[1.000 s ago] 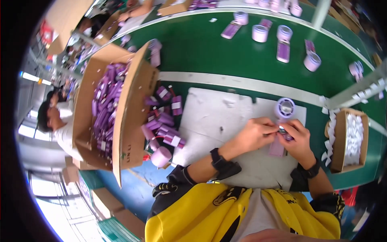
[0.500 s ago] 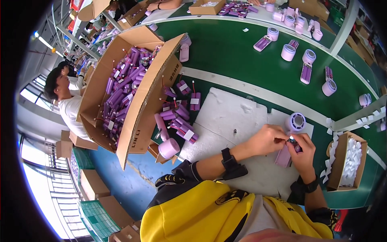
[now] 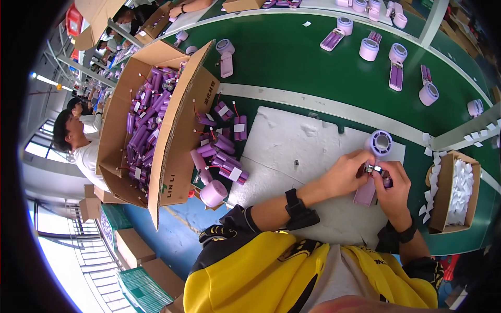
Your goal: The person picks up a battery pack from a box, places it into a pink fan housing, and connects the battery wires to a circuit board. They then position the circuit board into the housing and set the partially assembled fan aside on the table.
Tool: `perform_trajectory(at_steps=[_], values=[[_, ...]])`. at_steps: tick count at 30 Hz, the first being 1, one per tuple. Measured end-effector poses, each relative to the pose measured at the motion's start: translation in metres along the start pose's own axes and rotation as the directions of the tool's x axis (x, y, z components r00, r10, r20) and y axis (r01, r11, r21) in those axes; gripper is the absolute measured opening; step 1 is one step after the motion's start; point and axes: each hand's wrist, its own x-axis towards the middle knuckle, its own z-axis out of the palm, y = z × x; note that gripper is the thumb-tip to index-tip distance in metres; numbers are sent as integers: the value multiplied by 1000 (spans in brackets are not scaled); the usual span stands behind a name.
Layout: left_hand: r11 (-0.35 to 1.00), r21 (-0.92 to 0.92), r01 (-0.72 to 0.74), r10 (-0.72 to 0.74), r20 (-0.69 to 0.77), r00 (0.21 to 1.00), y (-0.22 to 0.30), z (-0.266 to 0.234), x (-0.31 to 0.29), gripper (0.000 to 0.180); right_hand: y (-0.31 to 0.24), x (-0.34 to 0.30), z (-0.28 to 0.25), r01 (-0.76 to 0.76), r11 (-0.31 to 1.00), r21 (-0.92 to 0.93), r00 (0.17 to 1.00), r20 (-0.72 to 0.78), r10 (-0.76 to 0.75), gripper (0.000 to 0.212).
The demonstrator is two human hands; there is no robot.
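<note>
A lilac handheld fan with a round head [image 3: 381,142] lies on the white foam sheet in front of me, its handle [image 3: 365,194] pointing toward my body. My left hand [image 3: 356,171] and my right hand [image 3: 395,189] meet over the neck of the fan. Both are closed in a pinch. Between the fingertips shows a small white and metallic piece [image 3: 371,168], too small to name. A dark purple part [image 3: 387,182] shows by my right fingers; most of it is hidden.
At left, an open cardboard box [image 3: 180,133] holds purple battery packs [image 3: 148,117]. More packs [image 3: 224,156] and a lilac fan [image 3: 213,193] lie beside the foam sheet [image 3: 284,146]. At right stands a box of white slips [image 3: 462,190]. Open fans [image 3: 396,68] sit across the green bench.
The whole view has shifted slightly. My hands stay over the fan's neck, but the fingers have shifted, and a small white and metallic piece now shows between them.
</note>
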Motion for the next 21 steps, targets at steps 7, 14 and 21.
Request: perform_trajectory(at_steps=[7,14,21], values=[[992,1,126,-126,37,991,6,-10,0,40,4,2,1,-7,1000,-21,1000,3,7,17],[961,-124,247,-229,147,962,7,-32,2,37,-1,9,4,19,1000,13,999,47,-19,19],[960,-157,234,-211,146,966,6,-29,0,39,-2,5,8,136,990,-36,991,-5,-136,21]])
